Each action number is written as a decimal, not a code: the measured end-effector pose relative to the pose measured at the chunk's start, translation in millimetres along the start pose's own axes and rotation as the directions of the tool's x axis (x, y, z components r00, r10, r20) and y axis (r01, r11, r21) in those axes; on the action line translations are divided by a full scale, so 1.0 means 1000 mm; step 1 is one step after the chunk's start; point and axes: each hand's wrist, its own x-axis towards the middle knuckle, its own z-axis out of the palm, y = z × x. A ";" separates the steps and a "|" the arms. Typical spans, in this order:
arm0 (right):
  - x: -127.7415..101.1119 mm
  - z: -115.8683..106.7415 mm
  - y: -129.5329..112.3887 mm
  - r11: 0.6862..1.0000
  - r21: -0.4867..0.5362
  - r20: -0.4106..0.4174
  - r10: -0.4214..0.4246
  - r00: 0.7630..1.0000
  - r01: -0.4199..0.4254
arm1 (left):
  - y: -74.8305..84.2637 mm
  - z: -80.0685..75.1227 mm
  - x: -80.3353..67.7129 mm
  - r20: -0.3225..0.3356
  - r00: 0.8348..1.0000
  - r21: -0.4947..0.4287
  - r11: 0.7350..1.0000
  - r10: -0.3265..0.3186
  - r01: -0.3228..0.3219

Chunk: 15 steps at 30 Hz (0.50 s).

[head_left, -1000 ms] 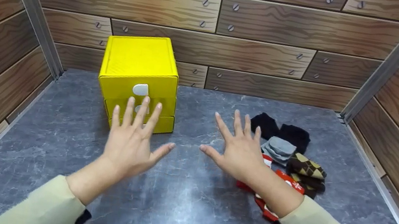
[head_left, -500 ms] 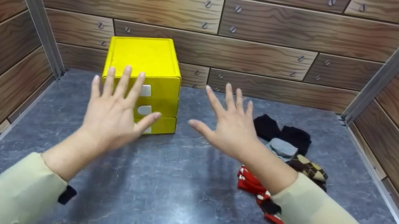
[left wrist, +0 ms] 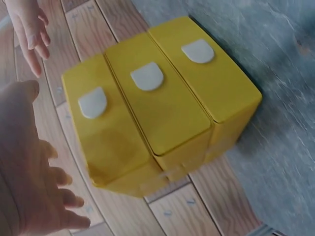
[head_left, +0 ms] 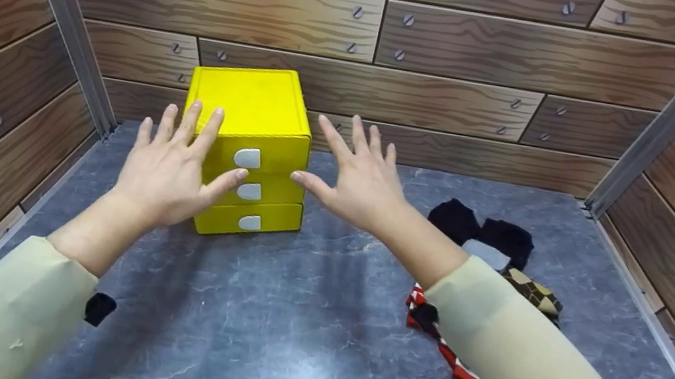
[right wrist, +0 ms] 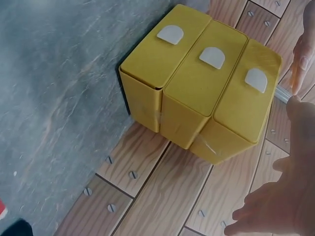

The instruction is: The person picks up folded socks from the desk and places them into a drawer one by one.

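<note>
A yellow three-drawer box (head_left: 250,103) with white tab handles stands at the back left of the grey tabletop, all drawers closed. My left hand (head_left: 165,170) is held up at its left front, fingers spread and straight, overlapping the box's front corner in the head view. To the right of the box, my right hand (head_left: 360,183) is raised with fingers spread, holding nothing. Both wrist views show the drawer fronts and white tabs (left wrist: 147,76), with the left hand (left wrist: 29,172) and right hand (right wrist: 285,191) apart from them.
Folded socks lie at the right: black ones (head_left: 453,219), a grey one (head_left: 487,255), a brown argyle one (head_left: 533,291) and red patterned ones (head_left: 470,376), partly hidden by my right sleeve (head_left: 527,351). Wood-patterned walls (head_left: 453,43) enclose the back and sides.
Both hands have moved up and to the left in the head view, toward the box's two sides, uncovering the lower drawer tabs. The box stays closed and in place.
</note>
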 end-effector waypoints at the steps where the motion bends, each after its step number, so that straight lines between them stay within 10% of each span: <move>1: 0.004 0.001 -0.003 1.000 0.001 0.001 -0.004 1.000 0.004 | -0.002 0.000 0.001 0.007 1.000 -0.006 1.000 -0.002 0.002; 15: 0.040 0.018 -0.018 0.998 0.056 0.038 -0.031 0.999 0.029 | -0.019 0.010 0.011 0.035 0.999 -0.053 0.998 -0.027 0.029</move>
